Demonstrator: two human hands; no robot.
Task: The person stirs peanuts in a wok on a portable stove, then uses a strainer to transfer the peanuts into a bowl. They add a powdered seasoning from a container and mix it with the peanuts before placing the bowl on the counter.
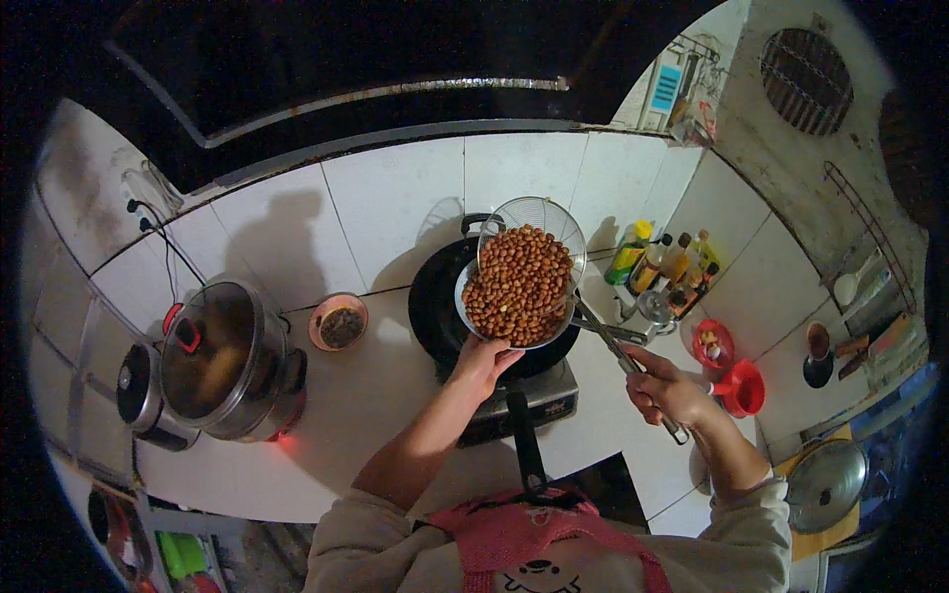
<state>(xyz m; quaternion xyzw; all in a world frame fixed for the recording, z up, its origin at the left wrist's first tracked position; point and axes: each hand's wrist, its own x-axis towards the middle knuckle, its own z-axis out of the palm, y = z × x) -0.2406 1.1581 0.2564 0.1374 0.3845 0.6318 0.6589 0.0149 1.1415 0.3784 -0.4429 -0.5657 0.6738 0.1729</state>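
My left hand [483, 365] grips the near rim of a pale bowl [461, 300] above a black wok [437, 311]. My right hand [662, 389] is closed around the long handle of a wire-mesh strainer [560, 215]. The strainer is tilted over the bowl. Red-skinned peanuts [519, 285] fill the space across both, so where the strainer ends and the bowl's contents begin is hidden. Under them, the wok rests on a portable gas stove [552, 396], its long black handle [527, 441] pointing towards me. Another utensil's handle [619, 333] sticks out to the right of the wok.
Left stand a lidded steamer pot [222, 363], a rice cooker [141, 393] and a small bowl [339, 322] with dark contents. Several condiment bottles [660, 263] line the back right. Near my right hand are a red bowl [713, 344] and a red ladle [744, 388]. A range hood [356, 59] hangs overhead.
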